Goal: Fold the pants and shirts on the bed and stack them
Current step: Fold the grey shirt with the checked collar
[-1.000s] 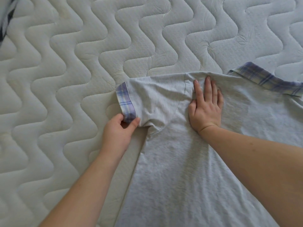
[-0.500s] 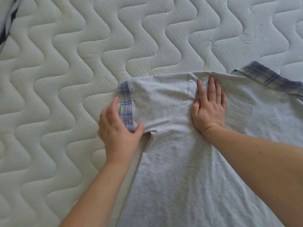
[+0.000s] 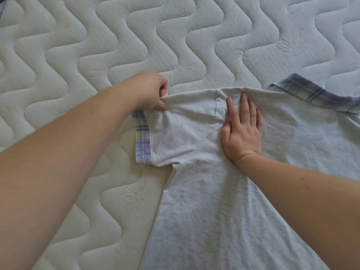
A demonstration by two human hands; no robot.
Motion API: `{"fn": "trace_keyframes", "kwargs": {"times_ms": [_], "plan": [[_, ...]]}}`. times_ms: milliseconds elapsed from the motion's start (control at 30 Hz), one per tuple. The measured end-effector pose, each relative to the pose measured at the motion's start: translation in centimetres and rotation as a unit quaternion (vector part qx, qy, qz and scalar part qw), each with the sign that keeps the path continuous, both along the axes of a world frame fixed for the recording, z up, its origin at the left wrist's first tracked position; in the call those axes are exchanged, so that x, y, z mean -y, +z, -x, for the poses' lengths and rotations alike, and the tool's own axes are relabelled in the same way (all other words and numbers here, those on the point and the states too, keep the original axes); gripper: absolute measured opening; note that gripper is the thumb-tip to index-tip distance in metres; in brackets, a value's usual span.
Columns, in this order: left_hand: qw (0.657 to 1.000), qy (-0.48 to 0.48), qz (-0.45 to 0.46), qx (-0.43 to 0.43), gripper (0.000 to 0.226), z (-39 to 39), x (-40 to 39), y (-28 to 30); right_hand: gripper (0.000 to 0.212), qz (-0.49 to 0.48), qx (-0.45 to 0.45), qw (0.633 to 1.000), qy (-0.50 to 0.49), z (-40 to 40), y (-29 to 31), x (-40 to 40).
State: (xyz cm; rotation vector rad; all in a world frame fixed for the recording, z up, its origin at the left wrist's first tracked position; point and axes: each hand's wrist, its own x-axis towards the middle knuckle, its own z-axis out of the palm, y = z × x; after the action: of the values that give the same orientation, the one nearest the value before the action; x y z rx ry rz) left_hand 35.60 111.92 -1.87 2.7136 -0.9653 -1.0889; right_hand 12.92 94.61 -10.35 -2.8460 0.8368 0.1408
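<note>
A light grey shirt [image 3: 204,201] with a plaid collar [image 3: 315,95] and a plaid sleeve cuff [image 3: 143,145] lies spread on the bed. My left hand [image 3: 151,94] pinches the upper edge of the short sleeve near the cuff and lifts the cloth a little. My right hand [image 3: 242,129] lies flat, fingers straight, and presses the shirt at the shoulder seam beside the sleeve. The shirt's lower part and right side run out of view.
The white quilted mattress [image 3: 97,65] with a wavy stitch pattern stretches to the left and far side. A dark striped bit of cloth [image 3: 2,5] shows at the top left corner.
My left hand let go of the sleeve's lower cuff corner and moved up to pinch the sleeve's top edge. My right hand stayed flat on the shoulder.
</note>
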Motion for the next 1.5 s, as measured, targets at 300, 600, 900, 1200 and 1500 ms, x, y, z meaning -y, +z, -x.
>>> {"fn": "trace_keyframes", "kwargs": {"times_ms": [300, 600, 900, 1200, 1500], "plan": [[0.915, 0.269, 0.183, -0.239, 0.049, 3.0, -6.7, -0.3, 0.067, -0.005, -0.005, 1.0, 0.0, 0.0, 0.1, 0.0], [0.743, 0.357, 0.283, -0.49, 0.056, 7.3, -9.0, -0.9, 0.066, 0.002, 0.011, 1.0, -0.001, 0.0, -0.1, -0.1], [0.781, 0.507, 0.32, -0.177, 0.007, 8.7, -7.3, -2.4, 0.066, 0.001, 0.014, 1.0, -0.002, 0.0, 0.1, -0.1], [0.75, 0.486, 0.378, -0.24, 0.028, 9.4, -8.0, -1.8, 0.066, -0.003, 0.01, 1.0, -0.003, 0.0, 0.2, -0.1], [0.833, 0.39, 0.316, -0.231, 0.037, 6.9, -7.9, -1.4, 0.066, 0.001, 0.013, 1.0, -0.001, 0.0, 0.1, 0.0]]}}
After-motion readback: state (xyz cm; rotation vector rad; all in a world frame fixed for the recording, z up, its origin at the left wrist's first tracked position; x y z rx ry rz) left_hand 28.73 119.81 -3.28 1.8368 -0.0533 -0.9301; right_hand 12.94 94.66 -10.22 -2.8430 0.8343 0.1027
